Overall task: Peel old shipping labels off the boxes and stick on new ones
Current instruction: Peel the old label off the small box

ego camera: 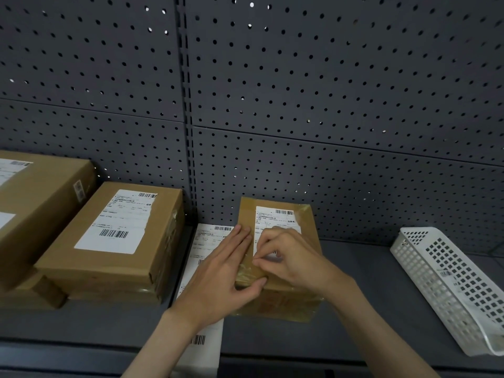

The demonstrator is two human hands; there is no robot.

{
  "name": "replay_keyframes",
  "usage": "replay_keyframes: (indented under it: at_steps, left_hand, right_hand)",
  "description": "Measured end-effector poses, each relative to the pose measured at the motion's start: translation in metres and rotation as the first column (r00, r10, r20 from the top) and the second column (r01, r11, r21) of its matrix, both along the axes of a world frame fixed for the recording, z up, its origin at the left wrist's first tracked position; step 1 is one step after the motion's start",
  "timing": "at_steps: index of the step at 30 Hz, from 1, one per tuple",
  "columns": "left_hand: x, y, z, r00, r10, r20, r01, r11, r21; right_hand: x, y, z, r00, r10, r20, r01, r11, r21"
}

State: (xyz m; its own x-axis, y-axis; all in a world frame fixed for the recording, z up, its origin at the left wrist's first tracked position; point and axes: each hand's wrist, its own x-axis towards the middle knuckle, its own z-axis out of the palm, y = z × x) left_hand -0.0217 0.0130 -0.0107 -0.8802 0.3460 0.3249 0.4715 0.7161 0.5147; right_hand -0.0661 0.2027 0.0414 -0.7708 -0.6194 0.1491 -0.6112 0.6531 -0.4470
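Observation:
A small taped cardboard box point(308, 230) sits on the grey shelf in the middle, with a white shipping label point(275, 219) on its top. My left hand point(221, 271) lies flat on the box's left side, fingers straight and thumb along the front edge. My right hand point(289, 257) has curled fingers picking at the label's lower left corner. Sheets of white labels point(207, 241) lie on the shelf under my left hand, left of the box.
Two larger labelled cardboard boxes point(114, 241) point(35, 203) stand at the left on smaller ones. A white perforated plastic basket point(450, 285) lies at the right. A grey pegboard wall point(327, 105) backs the shelf point(368, 309).

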Motion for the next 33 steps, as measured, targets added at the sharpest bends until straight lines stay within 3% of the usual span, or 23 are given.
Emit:
replay_keyframes:
  at_steps: [11,21,33]
  left_hand:
    - [0.000,0.000,0.000,1.000,-0.004,-0.008,0.004,1.000,0.016]
    - [-0.010,-0.005,0.005,0.992,-0.051,-0.111,0.039,0.993,-0.107]
    - [-0.012,-0.007,0.008,0.983,-0.149,-0.109,0.129,0.977,-0.170]
  right_hand:
    - [-0.001,-0.001,-0.003,0.999,-0.052,0.015,0.053,0.997,-0.059]
    - [0.000,-0.001,0.001,0.998,-0.039,0.042,0.041,0.998,-0.038]
    - [-0.004,-0.004,0.009,0.995,-0.025,0.098,0.032,0.997,-0.069]
